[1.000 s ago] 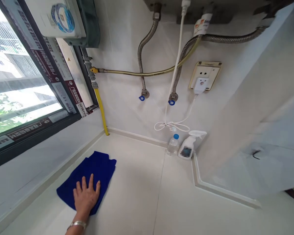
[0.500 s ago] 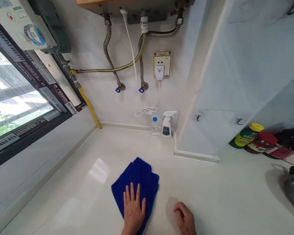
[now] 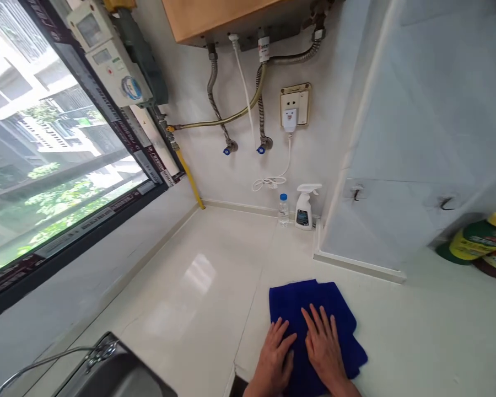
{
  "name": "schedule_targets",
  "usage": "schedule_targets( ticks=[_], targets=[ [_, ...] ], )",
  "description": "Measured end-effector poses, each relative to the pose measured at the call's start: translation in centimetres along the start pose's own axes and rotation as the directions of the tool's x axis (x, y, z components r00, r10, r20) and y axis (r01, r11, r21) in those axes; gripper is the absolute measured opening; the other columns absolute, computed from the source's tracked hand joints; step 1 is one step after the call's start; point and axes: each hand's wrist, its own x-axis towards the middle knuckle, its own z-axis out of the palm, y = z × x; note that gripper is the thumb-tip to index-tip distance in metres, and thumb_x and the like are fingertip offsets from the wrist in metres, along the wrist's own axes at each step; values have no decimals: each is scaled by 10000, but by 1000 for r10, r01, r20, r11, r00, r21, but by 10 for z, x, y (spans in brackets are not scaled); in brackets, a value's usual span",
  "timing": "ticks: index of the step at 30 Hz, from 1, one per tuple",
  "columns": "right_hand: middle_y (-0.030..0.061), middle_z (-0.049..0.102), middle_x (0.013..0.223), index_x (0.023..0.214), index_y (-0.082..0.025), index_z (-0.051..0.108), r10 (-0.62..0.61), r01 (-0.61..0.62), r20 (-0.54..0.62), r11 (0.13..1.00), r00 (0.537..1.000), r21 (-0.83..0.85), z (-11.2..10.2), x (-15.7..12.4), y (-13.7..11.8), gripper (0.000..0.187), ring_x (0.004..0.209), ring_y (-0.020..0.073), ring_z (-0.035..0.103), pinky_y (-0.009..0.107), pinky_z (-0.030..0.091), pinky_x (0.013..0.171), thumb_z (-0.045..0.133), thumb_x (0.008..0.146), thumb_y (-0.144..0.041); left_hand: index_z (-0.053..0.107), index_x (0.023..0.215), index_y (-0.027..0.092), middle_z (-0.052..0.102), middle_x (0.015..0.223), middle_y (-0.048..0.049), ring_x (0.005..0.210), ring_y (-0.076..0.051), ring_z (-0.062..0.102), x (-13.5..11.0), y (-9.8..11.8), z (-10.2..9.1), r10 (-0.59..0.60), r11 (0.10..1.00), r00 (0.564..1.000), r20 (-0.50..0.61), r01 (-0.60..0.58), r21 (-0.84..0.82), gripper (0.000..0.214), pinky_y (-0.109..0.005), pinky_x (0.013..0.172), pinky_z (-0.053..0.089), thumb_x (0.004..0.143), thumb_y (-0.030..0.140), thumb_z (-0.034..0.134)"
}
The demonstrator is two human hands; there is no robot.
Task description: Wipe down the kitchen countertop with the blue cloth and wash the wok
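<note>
A folded dark blue cloth (image 3: 310, 300) lies flat on the white countertop (image 3: 206, 275), near its front edge. My left hand (image 3: 275, 358) rests on the cloth's left side with fingers stretched out. My right hand (image 3: 324, 344) lies flat on the cloth's middle, fingers spread and pointing away from me. The two hands sit side by side, almost touching. Neither grips the cloth.
A small water bottle (image 3: 284, 210) and a white spray bottle (image 3: 304, 207) stand in the back corner under a wall socket (image 3: 295, 105) and hoses. Jars (image 3: 481, 242) stand at the right. A sink (image 3: 107, 372) and faucet sit at lower left. A window (image 3: 45, 171) fills the left.
The cloth has slid right across the counter. My right hand, clenched beside it half a second ago, now lies flat on it next to my left. The view has shifted right.
</note>
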Motion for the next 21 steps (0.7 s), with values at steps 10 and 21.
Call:
schedule_targets(
  ticks=[10, 21],
  targets=[
    [105, -30, 1707, 1619, -301, 36, -11, 11, 0, 995, 1000, -99, 1, -5, -42, 706, 1532, 482, 65, 803, 147, 1126, 342, 990, -404, 620, 1299, 209, 702, 626, -3, 532, -90, 656, -145, -58, -70, -478, 872, 870, -124, 453, -186, 437, -138, 572, 527, 1009, 335, 318],
    [176, -1, 1686, 1606, -194, -100, -119, 146, 129, 965, 984, -217, 45, 8, -125, 835, 1539, 450, 55, 736, 154, 1169, 402, 948, -306, 645, 1237, 169, 666, 563, 18, 419, -70, 578, -176, -47, -87, -436, 900, 853, -288, 411, -143, 404, -115, 478, 444, 1003, 275, 334]
  ],
)
